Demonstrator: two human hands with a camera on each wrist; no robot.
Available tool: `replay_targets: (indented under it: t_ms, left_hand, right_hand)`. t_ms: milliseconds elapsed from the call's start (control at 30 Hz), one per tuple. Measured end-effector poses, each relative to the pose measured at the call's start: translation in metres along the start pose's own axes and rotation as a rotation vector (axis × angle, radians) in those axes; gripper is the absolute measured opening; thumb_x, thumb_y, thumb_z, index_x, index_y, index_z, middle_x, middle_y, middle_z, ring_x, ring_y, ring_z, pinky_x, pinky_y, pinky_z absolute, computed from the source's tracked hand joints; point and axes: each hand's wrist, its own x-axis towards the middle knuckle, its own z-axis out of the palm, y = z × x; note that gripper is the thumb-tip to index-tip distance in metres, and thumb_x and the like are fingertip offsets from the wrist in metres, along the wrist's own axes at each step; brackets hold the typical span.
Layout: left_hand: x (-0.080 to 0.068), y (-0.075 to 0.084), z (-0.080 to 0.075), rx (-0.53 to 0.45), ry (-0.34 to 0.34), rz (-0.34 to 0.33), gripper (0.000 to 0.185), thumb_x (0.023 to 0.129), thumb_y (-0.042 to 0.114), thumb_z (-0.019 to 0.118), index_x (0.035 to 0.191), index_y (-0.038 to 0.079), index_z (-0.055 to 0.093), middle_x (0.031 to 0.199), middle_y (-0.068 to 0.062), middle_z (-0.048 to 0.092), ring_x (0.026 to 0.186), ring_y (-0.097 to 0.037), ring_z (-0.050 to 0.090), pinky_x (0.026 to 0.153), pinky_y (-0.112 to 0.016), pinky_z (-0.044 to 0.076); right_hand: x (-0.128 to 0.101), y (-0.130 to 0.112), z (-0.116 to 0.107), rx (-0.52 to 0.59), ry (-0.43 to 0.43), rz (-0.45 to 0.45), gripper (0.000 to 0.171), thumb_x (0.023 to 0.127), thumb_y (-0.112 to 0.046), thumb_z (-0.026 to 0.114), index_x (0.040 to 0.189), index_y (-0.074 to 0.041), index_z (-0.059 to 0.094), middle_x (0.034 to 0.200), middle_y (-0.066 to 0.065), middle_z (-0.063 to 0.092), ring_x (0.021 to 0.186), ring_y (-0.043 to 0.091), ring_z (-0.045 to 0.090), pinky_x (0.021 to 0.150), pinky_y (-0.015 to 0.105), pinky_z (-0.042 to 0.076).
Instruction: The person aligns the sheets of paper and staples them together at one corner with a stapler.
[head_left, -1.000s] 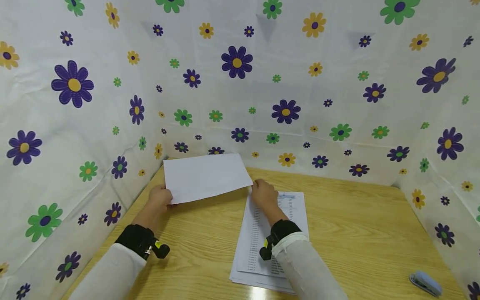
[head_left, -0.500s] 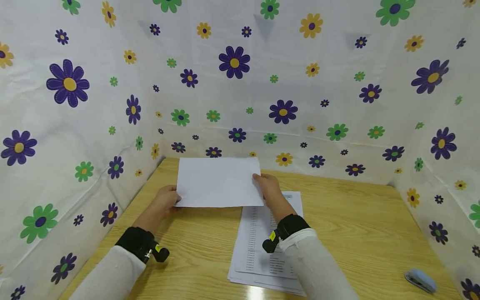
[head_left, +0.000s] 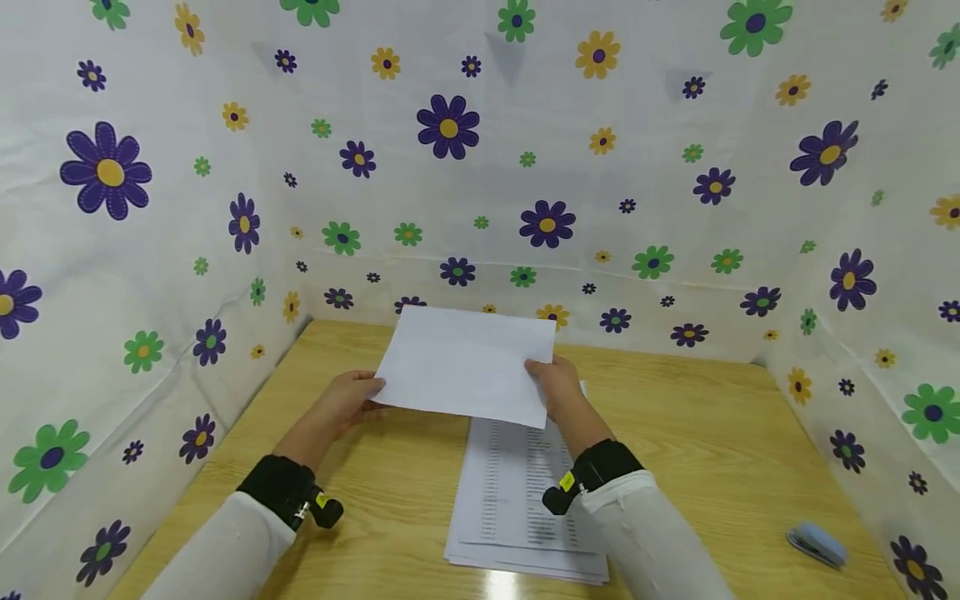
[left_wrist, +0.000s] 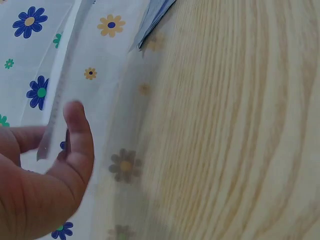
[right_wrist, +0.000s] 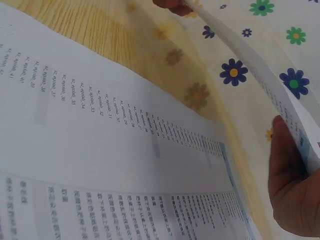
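Two edges of the sheet are pinched by the closed fingers of the left hand and right hand, above the tabletop and near the pile. Light, even pressure with slight outward tension should best stop it sagging or creasing.

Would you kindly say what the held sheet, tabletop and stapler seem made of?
Held sheet: matte paper, thin and slightly bowed. Tabletop: wood or wood-look laminate, smooth, with visible grain and a glare spot. Stapler: probably blue plastic casing, smooth-looking, though too small to be sure.
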Motion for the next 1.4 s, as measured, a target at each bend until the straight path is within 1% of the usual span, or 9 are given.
replay_targets:
  t_ms: [100, 233, 367, 500, 667, 800, 1000, 1200, 1400]
  left_hand:
    - [0.000, 0.000, 0.013, -0.054, -0.125, 0.031, 0.064, 0.109, 0.031, 0.050, 0.156, -0.004, 0.024, 0.151, -0.030, 0.044, 0.115, -0.028, 0.068, 0.097, -0.039, 0.057]
    - [0.000, 0.006, 0.040, -0.073, -0.304, 0.113, 0.074, 0.109, 0.041, 0.047, 0.161, -0.001, 0.014, 0.160, -0.028, 0.035, 0.137, -0.038, 0.053, 0.111, -0.049, 0.045]
    - [0.003, 0.017, 0.074, -0.117, -0.405, 0.175, 0.069, 0.108, 0.041, 0.050, 0.159, 0.005, 0.022, 0.160, -0.024, 0.035, 0.143, -0.044, 0.043, 0.116, -0.056, 0.037]
    - [0.005, 0.025, 0.108, -0.169, -0.386, 0.215, 0.056, 0.106, 0.035, 0.057, 0.153, 0.011, 0.037, 0.153, -0.018, 0.047, 0.137, -0.038, 0.053, 0.113, -0.054, 0.041]
    - [0.006, 0.030, 0.134, -0.188, -0.213, 0.223, 0.044, 0.105, 0.017, 0.060, 0.145, 0.006, 0.047, 0.146, -0.016, 0.056, 0.125, -0.026, 0.062, 0.102, -0.040, 0.053]
    - [0.007, 0.035, 0.138, -0.180, -0.151, 0.217, 0.043, 0.105, 0.008, 0.056, 0.147, 0.003, 0.044, 0.149, -0.016, 0.053, 0.131, -0.029, 0.059, 0.101, -0.036, 0.054]
    - [0.009, 0.045, 0.123, -0.058, -0.187, 0.220, 0.046, 0.105, 0.004, 0.053, 0.150, 0.003, 0.040, 0.150, -0.019, 0.050, 0.133, -0.037, 0.056, 0.102, -0.042, 0.054]
    - [0.004, 0.057, 0.115, 0.121, -0.267, 0.154, 0.054, 0.101, 0.003, 0.060, 0.151, 0.003, 0.040, 0.147, -0.020, 0.054, 0.123, -0.035, 0.063, 0.096, -0.044, 0.057]
    - [-0.002, 0.061, 0.120, 0.234, -0.336, 0.089, 0.061, 0.097, 0.004, 0.067, 0.151, 0.000, 0.040, 0.145, -0.020, 0.054, 0.118, -0.031, 0.064, 0.094, -0.043, 0.058]
  right_hand:
    - [-0.004, 0.001, -0.013, 0.099, 0.046, -0.023, 0.058, 0.102, -0.032, 0.062, 0.154, -0.013, 0.043, 0.148, 0.011, 0.054, 0.134, 0.032, 0.055, 0.108, 0.049, 0.049]
    - [-0.012, -0.001, -0.025, 0.217, 0.104, -0.081, 0.055, 0.104, -0.032, 0.060, 0.153, -0.014, 0.044, 0.145, 0.009, 0.056, 0.131, 0.030, 0.057, 0.106, 0.048, 0.050]
    - [-0.022, -0.003, -0.030, 0.256, 0.143, -0.122, 0.052, 0.105, -0.032, 0.059, 0.151, -0.015, 0.045, 0.142, 0.007, 0.057, 0.129, 0.029, 0.057, 0.107, 0.049, 0.049]
    - [-0.033, -0.001, -0.029, 0.316, 0.142, -0.161, 0.047, 0.106, -0.027, 0.058, 0.150, -0.016, 0.046, 0.139, 0.006, 0.059, 0.127, 0.027, 0.059, 0.106, 0.048, 0.050]
    - [-0.046, 0.008, -0.026, 0.404, 0.094, -0.176, 0.044, 0.105, -0.019, 0.058, 0.147, -0.014, 0.047, 0.140, 0.009, 0.059, 0.125, 0.028, 0.062, 0.101, 0.046, 0.054]
    - [-0.052, 0.011, -0.034, 0.398, 0.063, -0.181, 0.043, 0.104, -0.014, 0.059, 0.145, -0.010, 0.048, 0.138, 0.013, 0.060, 0.117, 0.028, 0.067, 0.090, 0.041, 0.059]
    - [-0.042, -0.010, -0.075, 0.398, 0.033, -0.168, 0.051, 0.105, -0.029, 0.059, 0.149, -0.010, 0.043, 0.141, 0.012, 0.059, 0.110, 0.024, 0.068, 0.084, 0.031, 0.059]
    - [-0.040, -0.033, -0.104, 0.080, -0.120, -0.142, 0.068, 0.105, -0.045, 0.055, 0.158, -0.008, 0.033, 0.149, 0.014, 0.055, 0.120, 0.031, 0.065, 0.091, 0.035, 0.059]
    - [-0.047, -0.033, -0.098, -0.152, -0.141, -0.130, 0.055, 0.101, -0.032, 0.066, 0.148, -0.006, 0.051, 0.137, 0.017, 0.061, 0.106, 0.029, 0.068, 0.088, 0.036, 0.059]
